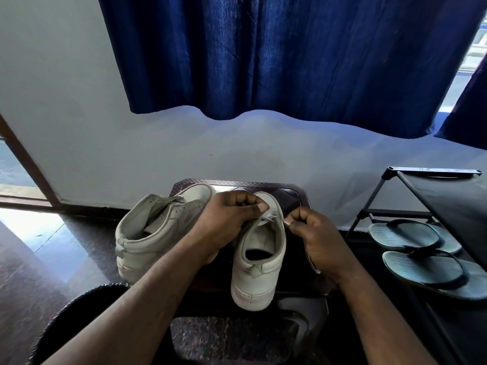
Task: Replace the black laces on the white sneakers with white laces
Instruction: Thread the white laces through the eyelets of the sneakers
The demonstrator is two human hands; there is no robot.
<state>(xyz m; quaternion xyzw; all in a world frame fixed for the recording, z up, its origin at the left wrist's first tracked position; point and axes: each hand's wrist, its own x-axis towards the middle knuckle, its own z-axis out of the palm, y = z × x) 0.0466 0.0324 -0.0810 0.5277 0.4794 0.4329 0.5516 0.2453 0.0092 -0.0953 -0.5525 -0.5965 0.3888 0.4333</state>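
Pinching the white lace (271, 219) between them, the left hand (229, 219) and right hand (316, 235) work over the sneaker (259, 262) standing on the dark counter (290, 192). Limp, light lace likely slips; gripping near its stiffer tip seems best.

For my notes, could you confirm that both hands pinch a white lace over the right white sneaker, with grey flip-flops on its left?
No: the head view shows the grey flip-flops on its right. Left hand and right hand do pinch the white lace over the right white sneaker.
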